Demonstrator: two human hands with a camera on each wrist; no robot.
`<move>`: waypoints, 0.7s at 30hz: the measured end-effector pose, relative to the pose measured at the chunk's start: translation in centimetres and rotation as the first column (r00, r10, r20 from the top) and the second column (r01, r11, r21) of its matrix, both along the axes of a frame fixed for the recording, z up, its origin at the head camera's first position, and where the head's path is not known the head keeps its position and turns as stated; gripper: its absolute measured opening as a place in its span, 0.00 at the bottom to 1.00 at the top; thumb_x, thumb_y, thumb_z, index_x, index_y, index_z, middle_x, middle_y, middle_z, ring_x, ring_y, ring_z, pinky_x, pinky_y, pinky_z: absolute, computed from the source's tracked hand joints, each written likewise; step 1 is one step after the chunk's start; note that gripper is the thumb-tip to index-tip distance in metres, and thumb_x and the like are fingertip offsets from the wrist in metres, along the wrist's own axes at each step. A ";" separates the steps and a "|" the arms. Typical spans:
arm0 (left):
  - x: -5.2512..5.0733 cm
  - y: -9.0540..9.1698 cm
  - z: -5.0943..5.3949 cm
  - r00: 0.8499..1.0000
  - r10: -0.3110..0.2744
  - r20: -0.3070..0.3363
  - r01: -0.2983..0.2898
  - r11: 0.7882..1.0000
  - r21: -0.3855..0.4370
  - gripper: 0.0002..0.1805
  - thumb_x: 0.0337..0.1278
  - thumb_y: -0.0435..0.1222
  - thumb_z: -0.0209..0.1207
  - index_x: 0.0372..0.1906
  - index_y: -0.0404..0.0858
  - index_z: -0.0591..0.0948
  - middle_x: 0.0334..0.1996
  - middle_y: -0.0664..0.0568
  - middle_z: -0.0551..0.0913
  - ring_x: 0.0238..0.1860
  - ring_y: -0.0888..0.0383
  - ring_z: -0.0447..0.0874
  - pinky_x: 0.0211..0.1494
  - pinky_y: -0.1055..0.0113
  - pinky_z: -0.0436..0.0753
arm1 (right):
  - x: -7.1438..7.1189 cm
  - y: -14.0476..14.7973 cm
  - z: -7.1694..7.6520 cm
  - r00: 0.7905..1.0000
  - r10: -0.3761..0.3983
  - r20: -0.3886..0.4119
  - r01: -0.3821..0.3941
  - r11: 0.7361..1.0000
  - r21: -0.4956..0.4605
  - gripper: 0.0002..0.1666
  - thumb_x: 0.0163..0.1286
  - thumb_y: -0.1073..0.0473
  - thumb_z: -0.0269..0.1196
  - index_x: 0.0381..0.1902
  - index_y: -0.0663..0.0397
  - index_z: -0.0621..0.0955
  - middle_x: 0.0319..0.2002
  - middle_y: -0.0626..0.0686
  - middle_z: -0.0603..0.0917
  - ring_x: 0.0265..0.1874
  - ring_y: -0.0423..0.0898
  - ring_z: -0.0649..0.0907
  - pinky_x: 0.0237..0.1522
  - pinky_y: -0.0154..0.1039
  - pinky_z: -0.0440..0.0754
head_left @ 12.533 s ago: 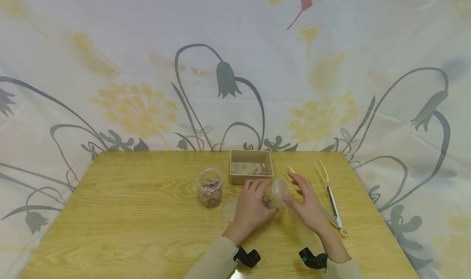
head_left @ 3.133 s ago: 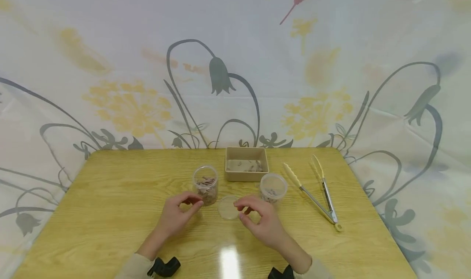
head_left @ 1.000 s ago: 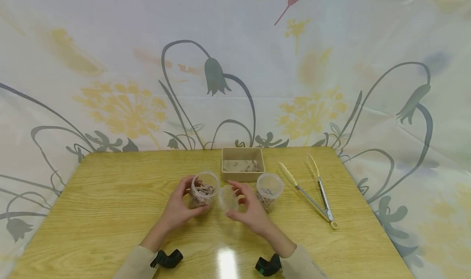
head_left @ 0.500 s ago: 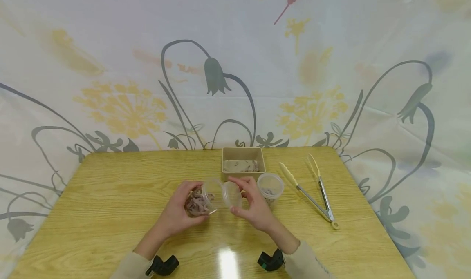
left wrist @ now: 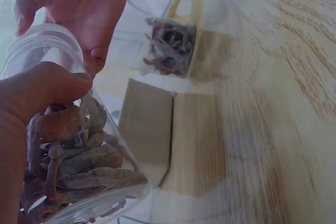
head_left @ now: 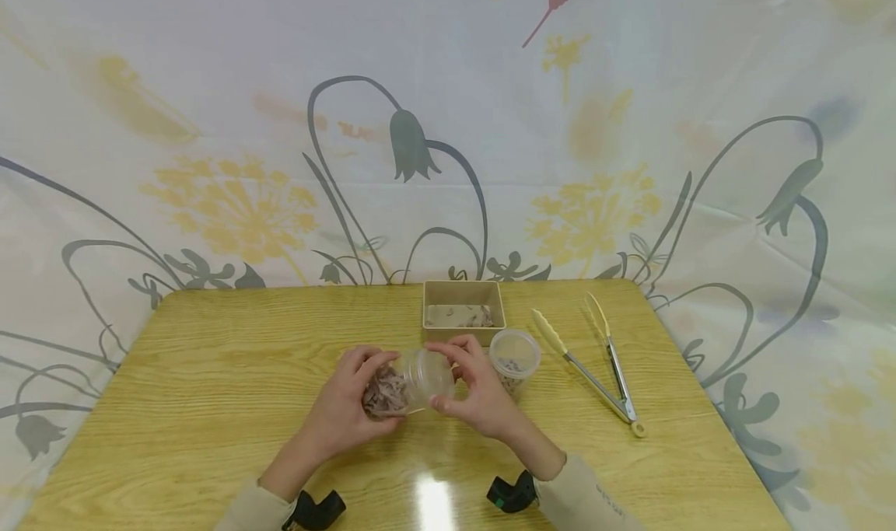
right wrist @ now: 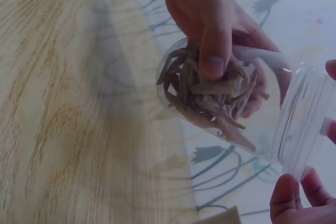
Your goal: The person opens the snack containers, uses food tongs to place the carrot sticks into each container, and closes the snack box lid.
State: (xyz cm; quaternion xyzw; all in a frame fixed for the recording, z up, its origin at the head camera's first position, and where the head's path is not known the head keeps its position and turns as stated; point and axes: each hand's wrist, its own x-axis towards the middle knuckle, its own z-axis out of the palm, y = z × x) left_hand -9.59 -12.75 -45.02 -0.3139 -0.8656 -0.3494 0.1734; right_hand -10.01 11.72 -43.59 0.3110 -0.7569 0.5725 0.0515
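My left hand (head_left: 346, 403) grips a clear plastic jar (head_left: 386, 391) around its body. The jar lies tilted on its side above the table, mouth toward the right, with brownish dried strips (right wrist: 215, 90) gathered at its base end. At that mouth, my right hand (head_left: 483, 391) holds a clear round lid (head_left: 439, 379) by its edge, fingers and thumb on opposite sides. Lid and threaded neck (right wrist: 294, 114) meet in the right wrist view; how tightly they fit, I cannot tell. Just right of my right hand stands a second clear jar (head_left: 514, 347) with similar pieces inside.
Behind my hands sits a beige rectangular box (head_left: 430, 334) with some small pieces in it. Metal tongs (head_left: 598, 387) with cream tips lie spread on the right of the wooden table (head_left: 245, 360). A flower-printed cloth (head_left: 448, 127) hangs behind.
The second jar, earlier in both hands, was set down upright. Since then my left hand has lifted and tipped the other jar, and my right hand has brought the lid from the table to its mouth.
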 end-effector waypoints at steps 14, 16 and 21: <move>0.3 0.5 0.0 0.996 0.044 -0.084 -0.047 0.998 -0.040 0.47 0.23 0.46 0.81 0.61 0.46 0.76 0.51 0.51 0.75 0.48 0.55 0.73 0.44 0.53 0.83 | 0.3 -0.7 -0.7 0.993 -0.089 0.080 0.087 0.996 0.022 0.35 0.57 0.62 0.72 0.63 0.56 0.77 0.45 0.61 0.69 0.38 0.52 0.72 0.30 0.39 0.79; 0.3 0.6 0.0 0.994 0.051 -0.092 -0.055 0.998 -0.042 0.47 0.22 0.46 0.81 0.61 0.46 0.76 0.50 0.51 0.75 0.48 0.55 0.73 0.44 0.54 0.83 | 0.4 -0.9 -0.7 0.987 -0.141 0.079 0.138 0.990 0.042 0.32 0.59 0.59 0.71 0.61 0.56 0.77 0.41 0.59 0.71 0.35 0.50 0.73 0.27 0.36 0.78; 0.3 0.7 0.1 0.993 0.059 -0.099 -0.064 0.997 -0.046 0.46 0.23 0.47 0.81 0.61 0.48 0.77 0.50 0.51 0.75 0.48 0.55 0.73 0.43 0.55 0.82 | 0.4 -0.9 -0.5 0.975 -0.221 0.029 0.216 0.968 0.129 0.28 0.68 0.46 0.65 0.60 0.55 0.76 0.36 0.53 0.72 0.28 0.46 0.73 0.27 0.33 0.75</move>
